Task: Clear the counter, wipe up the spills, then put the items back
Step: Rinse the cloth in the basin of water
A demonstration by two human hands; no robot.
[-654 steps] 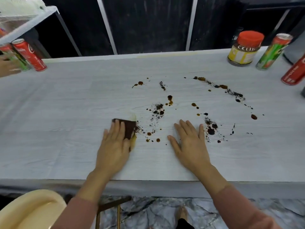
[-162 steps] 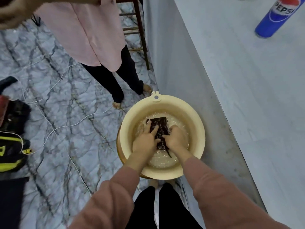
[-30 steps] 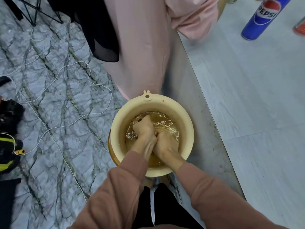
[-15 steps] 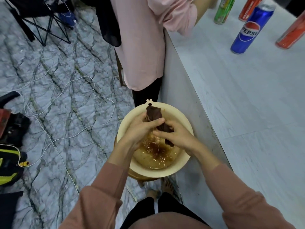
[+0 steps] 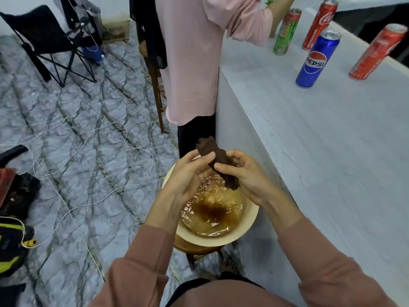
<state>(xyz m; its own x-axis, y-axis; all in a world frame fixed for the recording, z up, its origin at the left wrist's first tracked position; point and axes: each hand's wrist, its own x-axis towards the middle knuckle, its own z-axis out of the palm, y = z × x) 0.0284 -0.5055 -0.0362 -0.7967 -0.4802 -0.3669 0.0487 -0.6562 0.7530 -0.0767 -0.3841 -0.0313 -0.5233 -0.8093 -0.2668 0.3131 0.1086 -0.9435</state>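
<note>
— Both hands have come up out of the water since a second ago, when they were pressed together down in the basin. Where is the cloth now?

— Above the basin. The left hand (image 5: 188, 173) pinches the upper part of the dark brown cloth (image 5: 215, 158) between thumb and fingers, and the right hand (image 5: 247, 176) has its fingers curled round the lower part. The cloth is wet and twisted into a thick roll, tilted, with its top end free.

— And the basin?

— It is a round cream plastic basin (image 5: 250, 220). The water (image 5: 210, 211) inside is brownish and shiny, with a darker cloud in the middle. It sits on a round wooden stool (image 5: 194, 249), just beside the side wall of the counter.

— What is the counter like?

— The counter (image 5: 332, 140) has a pale grey top with a faint wood grain. At its far part a blue Pepsi can (image 5: 316, 60) stands, behind it a green can (image 5: 286, 32) and a red Coca-Cola can (image 5: 321, 23); another red can (image 5: 376, 53) is to the right, apart from them.

— And the room?

— Another person in a long pink shirt (image 5: 194, 52) stands at the counter's corner. The floor (image 5: 77, 107) is grey marble with dark veins, and a thin white cable (image 5: 99, 134) loops over it. Far left there is a black folding chair (image 5: 46, 41).
</note>
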